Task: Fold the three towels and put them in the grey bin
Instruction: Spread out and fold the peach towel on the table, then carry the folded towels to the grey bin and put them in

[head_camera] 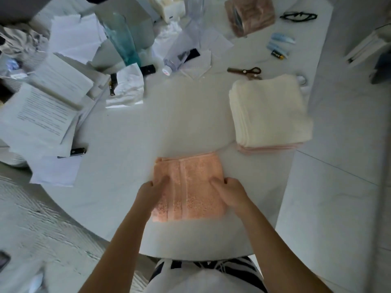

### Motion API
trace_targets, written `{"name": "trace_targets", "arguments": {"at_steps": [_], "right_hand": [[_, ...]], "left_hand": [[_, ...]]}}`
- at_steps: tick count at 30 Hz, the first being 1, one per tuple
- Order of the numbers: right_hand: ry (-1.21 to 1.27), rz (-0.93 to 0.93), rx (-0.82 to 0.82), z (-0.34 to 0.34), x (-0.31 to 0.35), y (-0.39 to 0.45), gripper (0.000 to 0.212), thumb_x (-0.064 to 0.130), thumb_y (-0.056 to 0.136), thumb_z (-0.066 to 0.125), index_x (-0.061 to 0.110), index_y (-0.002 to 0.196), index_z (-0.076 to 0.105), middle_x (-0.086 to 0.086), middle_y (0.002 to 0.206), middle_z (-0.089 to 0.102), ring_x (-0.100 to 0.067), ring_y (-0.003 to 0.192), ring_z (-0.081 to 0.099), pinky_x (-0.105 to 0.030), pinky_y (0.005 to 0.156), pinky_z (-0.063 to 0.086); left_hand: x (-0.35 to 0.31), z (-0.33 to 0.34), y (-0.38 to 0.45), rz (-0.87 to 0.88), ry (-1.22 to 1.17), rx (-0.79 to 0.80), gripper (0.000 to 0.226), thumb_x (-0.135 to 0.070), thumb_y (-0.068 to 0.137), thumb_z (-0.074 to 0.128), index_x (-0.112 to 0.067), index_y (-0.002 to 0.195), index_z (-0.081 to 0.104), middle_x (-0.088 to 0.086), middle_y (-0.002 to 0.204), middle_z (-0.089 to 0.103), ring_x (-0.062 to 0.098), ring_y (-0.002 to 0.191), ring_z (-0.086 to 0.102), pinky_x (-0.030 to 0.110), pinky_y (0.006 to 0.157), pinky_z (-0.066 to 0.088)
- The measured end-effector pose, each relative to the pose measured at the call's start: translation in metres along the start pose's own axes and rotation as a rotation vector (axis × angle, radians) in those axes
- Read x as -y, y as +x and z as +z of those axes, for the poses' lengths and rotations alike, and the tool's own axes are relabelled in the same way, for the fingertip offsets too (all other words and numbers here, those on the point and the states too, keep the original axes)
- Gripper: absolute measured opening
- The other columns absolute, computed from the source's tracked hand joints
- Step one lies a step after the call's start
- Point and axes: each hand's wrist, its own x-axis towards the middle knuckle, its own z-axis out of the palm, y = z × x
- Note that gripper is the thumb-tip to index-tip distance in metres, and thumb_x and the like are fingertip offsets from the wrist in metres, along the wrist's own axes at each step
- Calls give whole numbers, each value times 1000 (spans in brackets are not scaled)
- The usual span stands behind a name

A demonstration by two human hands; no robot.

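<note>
Both hands (151, 194) (229, 192) on folded peach towel (191, 182)

Towel stack (269, 115) behind-right of folded towel (188, 187)

A folded peach towel (188, 189) lies on the white desk (131, 149) near its 6 o'clock edge, with the left hand (151, 192) resting flat on its left part and the right hand (229, 192) on its right part, fingers lying on the cloth. At about 2 o'clock from it, well apart, sits a stack of folded cream towels (268, 112) over a pale pink one (268, 149). Scissors (245, 71) lie just beyond the stack at 12 o'clock, while loose papers (42, 111) crowd the desk at 9 to 10 o'clock and a clear plastic bottle (179, 53) lies at 12 o'clock.
</note>
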Motion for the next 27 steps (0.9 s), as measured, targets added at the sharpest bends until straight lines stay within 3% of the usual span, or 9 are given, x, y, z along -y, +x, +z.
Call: {"name": "trace_targets", "arguments": {"at_steps": [5,10,14,17,19,22,25,27], "right_hand": [[92,-77,-90,-19,24,-9,47,51,93,55,8,110,64,-11,105,69,-30,96,66,-39,82,53],[279,-244,-167,-83,61,-27,23,44,91,57,24,101,61,5,94,66,-11,80,63,-27,60,44],[349,-366,-266,-174,92,-37,30,53,81,58,29,98,66,10,94,68,-10,84,65,-28,64,47],[391,-386,-357,-234,95,-11,33,59,73,60,31,89,67,9,96,70,-11,84,66,-31,69,52],[277,-300,-362,-259,85,27,36,53,79,63,23,99,65,5,99,67,-12,83,63,-31,70,51],[209,-126,-150,-277,60,85,66,51,77,74,12,129,59,-6,119,68,-23,102,65,-37,85,54],[379,17,219,-285,40,114,93,66,67,77,18,142,47,-2,129,64,-18,106,63,-31,73,49],[453,23,370,-286,26,130,106,75,59,78,25,145,42,-4,132,63,-25,113,63,-43,90,53]], "left_hand": [[-33,-5,-14,90,-72,86,62,-52,97,48,-7,141,50,8,131,62,28,115,61,44,98,51],[-91,-1,-37,267,-268,167,36,-35,94,54,-17,126,57,4,122,68,22,106,67,43,88,56],[-168,36,-58,455,-395,202,26,-45,89,57,-29,109,63,-6,112,71,15,102,70,37,82,58],[-217,83,-52,510,-373,247,40,-53,82,59,-28,112,62,-6,114,71,15,102,69,37,81,59],[-234,120,-34,449,-269,214,46,-49,88,59,-19,123,57,1,124,66,19,105,65,38,84,56],[-240,155,-2,173,-83,166,70,-57,87,62,-12,138,49,8,135,59,28,112,58,40,90,49],[-233,164,13,-113,-247,371,97,-72,58,76,-20,137,53,11,130,67,34,118,62,51,105,46],[-221,172,20,-148,-390,448,98,-67,51,86,-22,133,58,15,125,70,38,117,65,57,104,46]]}}
